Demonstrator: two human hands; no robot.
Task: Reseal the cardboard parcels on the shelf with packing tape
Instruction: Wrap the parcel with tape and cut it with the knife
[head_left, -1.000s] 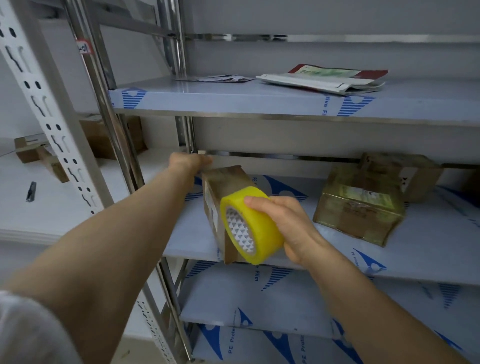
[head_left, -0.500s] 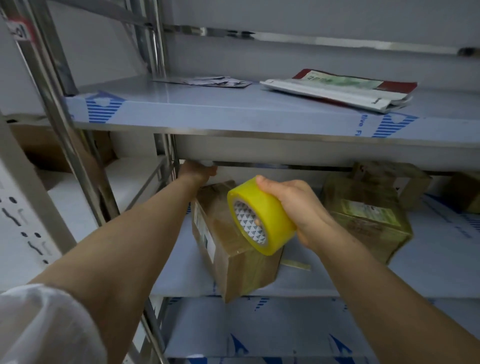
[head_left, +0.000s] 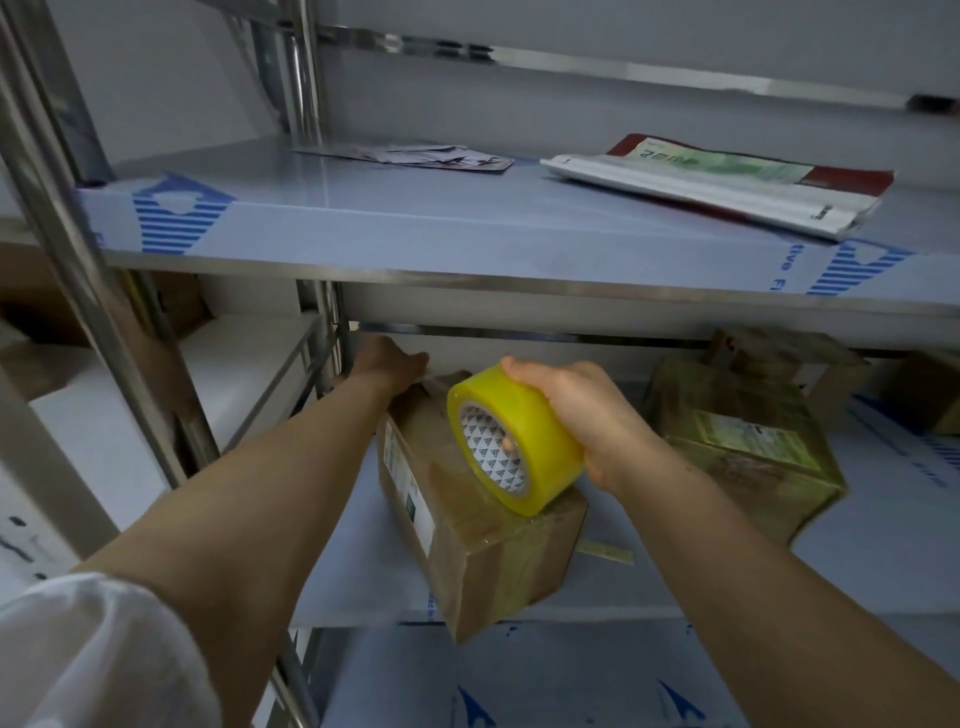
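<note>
- A white sleeve (head_left: 78, 649) covers the upper left arm at the lower left corner, in front of a steel upright (head_left: 98, 332) of the rack.
- The left hand (head_left: 390, 365) reaches deep under the upper shelf (head_left: 415, 244) and lies on the far end of the cardboard parcel (head_left: 467, 566). Its fingers point right across that end. Whether its grip closes round the far edge cannot be told.
- The cardboard parcel sits toward the left end of the middle shelf (head_left: 348, 571), turned at an angle. Its near corner juts past the shelf's front edge, a white label is on its left side, and brown tape runs across its top.
- The yellow tape roll (head_left: 511, 441) is over the parcel's top, its lower rim at the cardboard and its patterned core facing the camera.
- The right hand (head_left: 582, 415) has its grip tight on the roll, fingers curled over the outside.
- A loose tape strip (head_left: 608, 551) lies on the shelf just right of the parcel.
- A second parcel (head_left: 743, 462), glossy with tape, stands further right on the same shelf.
- On the upper shelf lie scattered papers (head_left: 415, 156) and, to the right, a folded bag (head_left: 727, 182).
</note>
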